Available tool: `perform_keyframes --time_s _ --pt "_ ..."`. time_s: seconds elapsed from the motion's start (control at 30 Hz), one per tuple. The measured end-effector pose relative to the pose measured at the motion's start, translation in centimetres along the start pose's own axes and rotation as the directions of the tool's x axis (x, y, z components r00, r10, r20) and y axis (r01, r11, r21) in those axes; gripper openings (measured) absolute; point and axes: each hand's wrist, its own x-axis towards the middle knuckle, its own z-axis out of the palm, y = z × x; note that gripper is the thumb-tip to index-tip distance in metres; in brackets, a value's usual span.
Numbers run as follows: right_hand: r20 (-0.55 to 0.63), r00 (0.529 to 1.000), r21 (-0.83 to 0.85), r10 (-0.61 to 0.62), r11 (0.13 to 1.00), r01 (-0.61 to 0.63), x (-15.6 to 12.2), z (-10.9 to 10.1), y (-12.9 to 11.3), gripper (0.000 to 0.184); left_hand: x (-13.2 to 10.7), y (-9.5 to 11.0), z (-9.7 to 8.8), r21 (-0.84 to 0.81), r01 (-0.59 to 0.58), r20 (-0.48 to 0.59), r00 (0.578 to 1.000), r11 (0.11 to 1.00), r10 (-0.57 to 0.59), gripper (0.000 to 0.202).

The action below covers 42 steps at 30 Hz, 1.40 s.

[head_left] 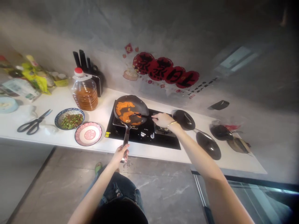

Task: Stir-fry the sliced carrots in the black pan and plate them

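Observation:
My left hand (122, 153) is closed around the handle of a dark frying pan (141, 107), which sits over the left burner of the stove. Orange pieces of food (126, 116) lie across the left half of the pan. In my right hand (163, 119) is the handle of a black spatula (145, 116); its far end reaches in among the orange pieces and blends with the dark pan, so its exact shape is hard to see.
Left of the black gas stove (161, 141) are a pink plate (79, 137), a bowl of chopped green and brown food (71, 121), scissors (34, 126), an oil jug (86, 98) and a knife block (100, 81). A wok (184, 119) and lid (207, 146) lie to the right.

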Motion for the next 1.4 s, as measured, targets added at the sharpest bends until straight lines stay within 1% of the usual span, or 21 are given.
perform_keyframes --time_s 0.1,0.17,0.23,0.33,0.4,0.5,0.6,0.67,0.73,0.77,0.83,0.9,0.97,1.0,1.03,1.1,1.17,1.23,1.3,1.33,1.4 --pt "-0.118 0.993 0.103 0.018 0.995 -0.005 2.8 2.9 -2.0 0.042 0.0 0.0 0.0 0.026 -0.025 -0.01 1.0 0.999 0.025 0.046" --pt "-0.158 0.987 0.146 -0.005 0.989 0.028 4.3 3.9 -3.2 0.044 0.0 -0.1 0.0 0.031 -0.032 -0.018 0.999 0.999 0.033 0.047" --pt "-0.174 0.982 0.142 -0.071 0.985 0.097 4.8 4.2 -4.1 0.044 0.1 -0.2 0.0 0.027 -0.036 -0.019 0.999 0.999 0.037 0.05" --pt "-0.145 0.972 0.055 -0.184 0.979 0.194 3.9 3.8 -4.3 0.042 0.2 -0.5 0.0 0.017 -0.045 -0.018 0.999 0.999 0.046 0.052" --pt "-0.103 0.973 -0.023 -0.208 0.978 0.207 2.4 3.3 -3.6 0.041 0.3 -0.6 -0.1 0.017 -0.058 -0.013 0.998 0.998 0.058 0.053" --pt "-0.07 0.983 -0.097 -0.168 0.982 0.161 0.0 1.7 -1.4 0.042 0.2 -0.5 -0.1 0.021 -0.064 -0.013 0.998 0.998 0.064 0.054" --pt "-0.04 0.993 -0.056 -0.11 0.993 0.108 -2.0 -0.3 1.4 0.041 0.1 -0.4 0.0 0.026 -0.059 -0.021 0.998 0.998 0.06 0.054" --pt "0.041 0.994 -0.012 -0.105 0.994 0.106 -2.9 -1.1 2.8 0.039 0.1 -0.4 0.0 0.017 -0.054 -0.031 0.998 0.998 0.055 0.051" --pt "0.1 0.989 -0.004 -0.109 0.994 0.11 -3.3 -1.1 3.3 0.038 0.4 -0.6 -0.1 -0.028 -0.061 -0.072 0.996 0.998 0.059 0.046" --pt "0.094 0.99 -0.01 -0.102 0.995 0.103 -3.3 -0.6 3.2 0.038 0.5 -0.8 -0.3 -0.065 -0.074 -0.108 0.992 0.995 0.066 0.043" --pt "0.019 0.998 -0.019 -0.063 0.998 0.063 -2.7 1.0 2.4 0.04 0.7 -1.4 -0.9 -0.154 -0.134 -0.21 0.972 0.979 0.1 0.038" --pt "-0.07 0.997 -0.013 -0.013 1.0 0.012 -1.3 2.8 1.3 0.043 0.7 -1.9 -2.1 -0.207 -0.237 -0.32 0.933 0.949 0.163 0.036" --pt "-0.115 0.993 -0.003 0.035 0.999 -0.036 0.3 4.2 0.4 0.045 0.2 -2.2 -3.5 -0.196 -0.337 -0.4 0.885 0.921 0.239 0.044" --pt "-0.123 0.991 0.003 0.058 0.998 -0.058 1.0 4.5 0.2 0.045 -0.1 -2.2 -4.3 -0.173 -0.366 -0.425 0.865 0.914 0.266 0.048" --pt "-0.119 0.99 0.01 0.073 0.997 -0.073 1.5 4.5 0.2 0.044 -0.4 -2.2 -5.0 -0.144 -0.381 -0.444 0.849 0.913 0.284 0.051" --pt "-0.067 0.995 0.023 0.078 0.997 -0.077 1.8 3.7 0.7 0.041 -1.2 -2.1 -6.2 -0.067 -0.38 -0.484 0.821 0.923 0.303 0.053" --pt "0.011 0.999 0.022 0.049 0.999 -0.05 1.2 2.0 1.8 0.037 -1.7 -1.8 -6.9 0.035 -0.359 -0.523 0.789 0.933 0.324 0.055" --pt "0.074 0.997 0.008 0.002 1.0 -0.002 0.1 0.2 2.9 0.034 -2.0 -1.6 -7.0 0.105 -0.334 -0.551 0.765 0.937 0.334 0.059" --pt "0.086 0.994 -0.02 -0.064 0.998 0.066 -0.6 -0.9 3.2 0.035 -2.0 -1.5 -6.7 0.104 -0.32 -0.557 0.766 0.942 0.322 0.061" --pt "0.072 0.993 -0.042 -0.094 0.994 0.097 -0.7 -0.9 2.9 0.037 -1.9 -1.5 -6.4 0.091 -0.324 -0.548 0.773 0.942 0.319 0.06" --pt "0.01 0.991 -0.087 -0.131 0.987 0.132 -0.1 0.2 1.5 0.04 -1.6 -1.6 -5.6 0.082 -0.344 -0.519 0.787 0.935 0.335 0.057"
